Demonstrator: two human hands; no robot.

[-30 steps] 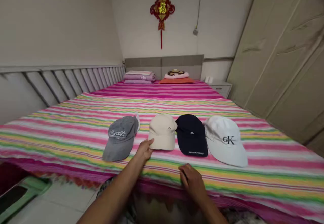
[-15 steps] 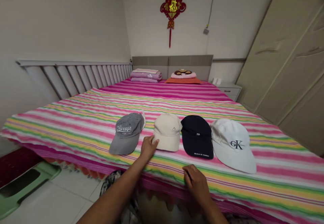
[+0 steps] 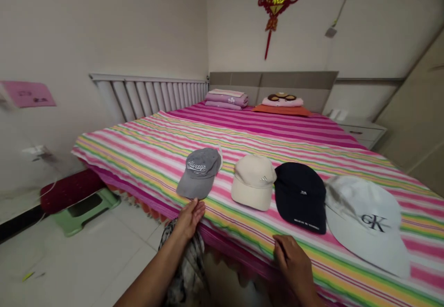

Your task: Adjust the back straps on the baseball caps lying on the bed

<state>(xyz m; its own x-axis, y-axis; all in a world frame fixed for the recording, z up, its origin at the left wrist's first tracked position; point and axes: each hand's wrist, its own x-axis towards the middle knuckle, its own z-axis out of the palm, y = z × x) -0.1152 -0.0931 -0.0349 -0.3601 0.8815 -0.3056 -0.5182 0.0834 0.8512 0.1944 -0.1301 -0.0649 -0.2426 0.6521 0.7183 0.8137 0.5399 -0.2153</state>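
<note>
The left hand (image 3: pixel 190 215) holds nothing; its fingers lie extended at the brim of the grey "Always" baseball cap (image 3: pixel 200 173), though I cannot tell whether they touch. The right hand (image 3: pixel 294 258) curls loosely near the bed's edge, its palm hidden, so I cannot tell whether it holds anything. Rightward sit the beige cap (image 3: pixel 254 182), navy cap (image 3: pixel 300 196) and white "CK" cap (image 3: pixel 367 221), brims toward the person, probably so the fronts read easily; the striped bedspread (image 3: pixel 138 147) supports all four.
</note>
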